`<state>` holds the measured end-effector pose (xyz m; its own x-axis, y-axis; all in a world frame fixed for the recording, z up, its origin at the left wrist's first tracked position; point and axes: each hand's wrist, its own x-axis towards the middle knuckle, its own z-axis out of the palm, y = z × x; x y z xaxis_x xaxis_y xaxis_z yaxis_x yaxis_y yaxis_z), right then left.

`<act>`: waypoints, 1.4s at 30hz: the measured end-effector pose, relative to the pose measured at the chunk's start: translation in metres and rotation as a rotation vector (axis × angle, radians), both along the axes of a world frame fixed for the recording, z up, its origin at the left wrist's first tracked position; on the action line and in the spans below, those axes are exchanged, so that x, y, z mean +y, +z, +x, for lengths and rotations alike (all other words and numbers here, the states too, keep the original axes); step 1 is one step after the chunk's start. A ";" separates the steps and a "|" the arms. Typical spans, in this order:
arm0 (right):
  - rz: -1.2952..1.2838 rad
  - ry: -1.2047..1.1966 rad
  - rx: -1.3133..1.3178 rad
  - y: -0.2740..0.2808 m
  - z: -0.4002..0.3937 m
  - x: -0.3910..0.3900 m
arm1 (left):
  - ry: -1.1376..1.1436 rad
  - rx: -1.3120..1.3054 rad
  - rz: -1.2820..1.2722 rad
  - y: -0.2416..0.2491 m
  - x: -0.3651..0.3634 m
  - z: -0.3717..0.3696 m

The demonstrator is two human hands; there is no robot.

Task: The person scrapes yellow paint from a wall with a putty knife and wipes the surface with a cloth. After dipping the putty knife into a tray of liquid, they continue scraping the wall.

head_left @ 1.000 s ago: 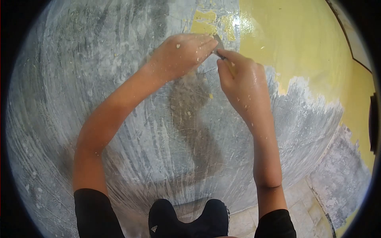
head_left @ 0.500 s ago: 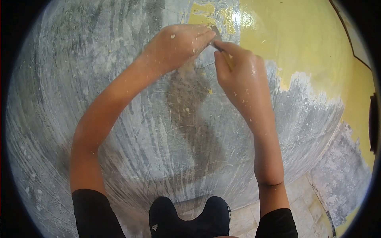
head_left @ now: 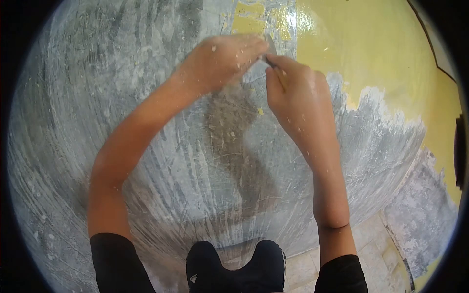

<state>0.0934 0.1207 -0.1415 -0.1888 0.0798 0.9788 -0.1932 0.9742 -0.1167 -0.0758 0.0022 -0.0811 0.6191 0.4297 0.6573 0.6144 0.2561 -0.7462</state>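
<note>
In my right hand (head_left: 302,90) is a scraper (head_left: 271,46), its yellowish handle showing between thumb and fingers. The narrow grey blade points up the wall. My left hand (head_left: 222,57) reaches across from the left, slightly blurred, with its fingers pressed together at the blade. Just above the blade lies a ragged patch of yellow paint (head_left: 248,22) on the scraped grey wall (head_left: 185,127). Pale flecks cling to both hands and forearms. The exact contact of the left fingertips with the metal is partly hidden.
Glossy yellow paint (head_left: 361,53) covers the upper right, ending in a jagged edge. A yellow paint flake (head_left: 260,111) sticks below the hands. My dark-clad knees (head_left: 205,266) are at the bottom, beside the tiled floor (head_left: 300,271). A dark object (head_left: 459,151) juts in at far right.
Both hands and the scraper have shifted slightly down and to the right along the wall. The grip looks the same.
</note>
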 end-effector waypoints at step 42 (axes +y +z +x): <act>0.085 -0.040 0.028 0.032 -0.011 0.004 | -0.116 0.024 0.031 0.031 -0.001 0.011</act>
